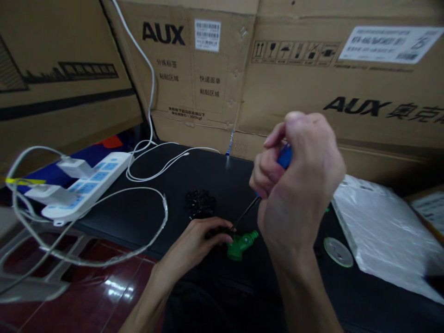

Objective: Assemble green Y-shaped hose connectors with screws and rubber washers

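Note:
My right hand [301, 185] is wrapped round the blue handle of a screwdriver [285, 157]. Its thin dark shaft slants down to the left, with the tip by the fingertips of my left hand [194, 238]. Those fingers pinch one end of a green Y-shaped hose connector [236, 249] low over the black surface. The exact spot where the tip meets the connector is hidden by the fingers. Just beyond my left hand lies a pile of small black parts [200, 202].
A white power strip [100, 178] with plugs and looping white cables [163, 171] lies at the left. Cardboard boxes [208, 69] stand along the back. At the right are a clear round disc [338, 252] and a white plastic-wrapped package [391, 236]. The black table [229, 178] reaches the boxes.

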The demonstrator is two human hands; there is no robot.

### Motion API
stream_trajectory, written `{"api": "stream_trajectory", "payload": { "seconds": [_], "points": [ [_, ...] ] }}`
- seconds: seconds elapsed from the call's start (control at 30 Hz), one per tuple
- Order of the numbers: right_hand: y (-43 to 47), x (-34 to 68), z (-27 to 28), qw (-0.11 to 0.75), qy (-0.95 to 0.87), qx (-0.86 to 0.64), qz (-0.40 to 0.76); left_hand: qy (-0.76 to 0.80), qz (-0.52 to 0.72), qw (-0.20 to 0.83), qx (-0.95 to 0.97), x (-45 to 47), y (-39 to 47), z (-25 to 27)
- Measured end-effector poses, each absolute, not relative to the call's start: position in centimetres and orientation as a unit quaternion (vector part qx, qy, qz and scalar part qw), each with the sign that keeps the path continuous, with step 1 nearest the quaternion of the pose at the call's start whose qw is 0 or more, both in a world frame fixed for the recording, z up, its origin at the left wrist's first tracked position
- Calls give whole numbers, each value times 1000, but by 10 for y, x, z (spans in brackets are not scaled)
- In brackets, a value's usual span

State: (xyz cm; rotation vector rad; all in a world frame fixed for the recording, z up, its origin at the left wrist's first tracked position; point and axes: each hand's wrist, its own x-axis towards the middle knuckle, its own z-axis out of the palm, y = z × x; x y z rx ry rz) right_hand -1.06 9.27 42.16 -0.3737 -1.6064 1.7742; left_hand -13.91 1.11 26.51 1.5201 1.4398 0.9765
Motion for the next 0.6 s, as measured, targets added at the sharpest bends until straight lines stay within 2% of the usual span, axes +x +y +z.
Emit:
{"api": "stream_trajectory", "payload": {
  "seconds": [0.13,0.3,0.37,0.43,0.5,0.6],
  "points": [
    [96,-9,432,322,-638,-117,689,570,380,405,605,-139,11,266],
    [107,-7,440,230,-669,18,706,569,380,401,609,-141,11,260],
    [108,-10,437,224,-660,28,716,570,384,399,607,-140,11,259],
    [104,-16,433,287,-649,9,704,571,384,400,606,-140,11,260],
    [92,-24,427,404,-639,-43,653,573,379,401,606,-139,11,262],
    [66,-40,420,616,-602,-178,477,566,390,393,610,-139,9,267]
  ]
}}
